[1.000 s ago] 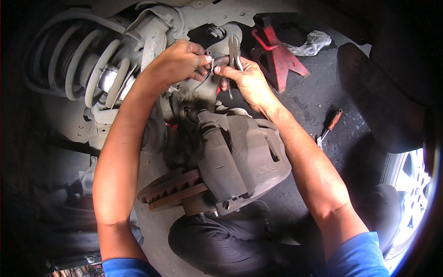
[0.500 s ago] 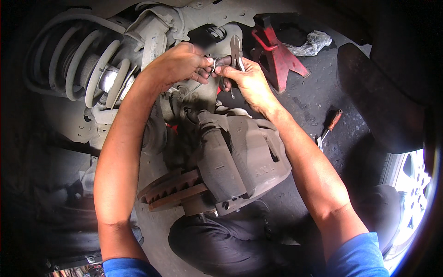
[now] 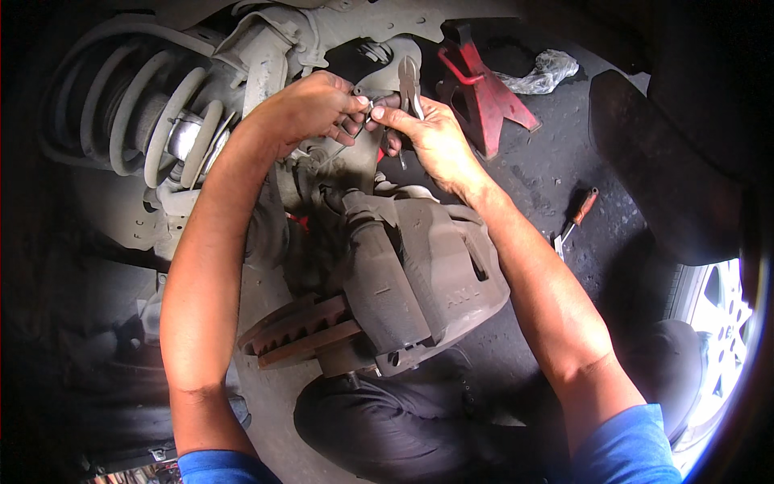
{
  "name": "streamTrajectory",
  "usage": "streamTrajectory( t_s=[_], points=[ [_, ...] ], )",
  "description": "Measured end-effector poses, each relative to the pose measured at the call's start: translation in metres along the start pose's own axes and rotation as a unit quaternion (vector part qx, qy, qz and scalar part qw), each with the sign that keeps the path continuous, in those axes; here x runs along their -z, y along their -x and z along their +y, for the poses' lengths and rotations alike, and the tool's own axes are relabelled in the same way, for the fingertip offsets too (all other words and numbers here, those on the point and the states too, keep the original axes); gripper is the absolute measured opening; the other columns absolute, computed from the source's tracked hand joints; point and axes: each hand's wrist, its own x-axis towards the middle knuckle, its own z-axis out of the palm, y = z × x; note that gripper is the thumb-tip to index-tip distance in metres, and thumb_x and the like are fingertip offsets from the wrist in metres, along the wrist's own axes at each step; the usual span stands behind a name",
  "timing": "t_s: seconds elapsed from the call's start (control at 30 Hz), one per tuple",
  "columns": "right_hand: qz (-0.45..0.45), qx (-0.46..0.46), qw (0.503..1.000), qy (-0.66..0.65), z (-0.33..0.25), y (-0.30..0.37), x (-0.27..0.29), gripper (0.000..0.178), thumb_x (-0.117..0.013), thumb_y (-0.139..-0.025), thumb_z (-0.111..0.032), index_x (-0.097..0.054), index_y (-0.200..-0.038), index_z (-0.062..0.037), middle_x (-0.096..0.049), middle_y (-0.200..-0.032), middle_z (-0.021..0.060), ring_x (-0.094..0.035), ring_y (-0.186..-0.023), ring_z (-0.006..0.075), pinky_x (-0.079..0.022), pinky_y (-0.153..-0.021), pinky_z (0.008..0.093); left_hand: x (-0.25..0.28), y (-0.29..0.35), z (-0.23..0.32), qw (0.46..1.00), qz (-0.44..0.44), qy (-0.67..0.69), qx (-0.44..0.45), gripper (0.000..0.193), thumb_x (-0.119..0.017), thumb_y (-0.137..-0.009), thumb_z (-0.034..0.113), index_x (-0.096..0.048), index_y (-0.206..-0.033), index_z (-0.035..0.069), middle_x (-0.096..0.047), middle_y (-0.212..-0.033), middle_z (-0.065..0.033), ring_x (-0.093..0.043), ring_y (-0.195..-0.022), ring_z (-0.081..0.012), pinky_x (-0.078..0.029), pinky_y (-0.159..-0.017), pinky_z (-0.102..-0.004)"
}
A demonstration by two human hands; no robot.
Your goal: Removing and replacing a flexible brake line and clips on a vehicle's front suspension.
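A pale coil spring [image 3: 161,129] fills the upper left, mounted around a strut. Near the centre stands a grey brake caliper [image 3: 431,270], seated over a rusty, vented brake disc [image 3: 302,332] whose edge juts out at its lower left. A red jack stand [image 3: 488,105] stands on the dark floor [image 3: 532,173] at upper right, with crumpled clear plastic [image 3: 544,73] just beside it. Beyond the caliper, the two bare hands nearly meet. The right-hand grip [image 3: 431,133] is closed round a pair of pliers [image 3: 409,78], whose head sticks up past the fingers, pointing away from the person. A screwdriver [image 3: 577,219] with a brown handle lies on the floor, to the right of the right forearm. Smallest is a thin light piece [image 3: 370,107], pinched at the fingertips of the left-hand grip [image 3: 326,113]; the right thumb tip is just beside it, whether touching I cannot tell.
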Motion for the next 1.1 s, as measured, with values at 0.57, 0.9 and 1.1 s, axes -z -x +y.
streamTrajectory(
  t_s=[0.57,0.9,1.1],
  points=[
    [-0.017,-0.03,0.999,0.021,-0.0017,0.0016,0.001,0.024,-0.071,-0.099,-0.024,-0.072,-0.104,-0.0009,-0.073,-0.09,0.004,-0.056,-0.067,0.0085,-0.051,-0.07,0.0281,-0.0005,0.0027,0.0029,1.0,-0.008,0.026,-0.004,0.028,-0.062,-0.101,0.023,-0.069,-0.104,-0.004,-0.067,-0.092,-0.0083,-0.062,-0.084,-0.0156,-0.059,-0.077,-0.0331],
    [-0.025,-0.008,0.999,-0.035,-0.0018,0.0031,-0.0003,0.02,-0.072,-0.098,-0.019,-0.072,-0.104,-0.0005,-0.07,-0.085,0.0035,-0.056,-0.066,0.0086,-0.05,-0.068,0.0264,-0.0006,0.0026,0.0032,1.0,-0.006,0.022,-0.003,0.027,-0.063,-0.101,0.024,-0.07,-0.102,-0.002,-0.067,-0.089,-0.0078,-0.064,-0.083,-0.0157,-0.059,-0.075,-0.0324],
    [-0.023,0.009,1.0,-0.015,0.0021,0.0022,-0.0005,0.015,-0.073,-0.096,-0.014,-0.073,-0.104,-0.0026,-0.073,-0.088,0.0015,-0.056,-0.068,0.0063,-0.046,-0.063,0.0237,0.0001,0.0014,0.0038,1.0,0.005,0.002,0.01,0.024,-0.064,-0.101,0.022,-0.069,-0.097,-0.001,-0.068,-0.087,-0.008,-0.065,-0.081,-0.0162,-0.059,-0.075,-0.0329]
  ],
)
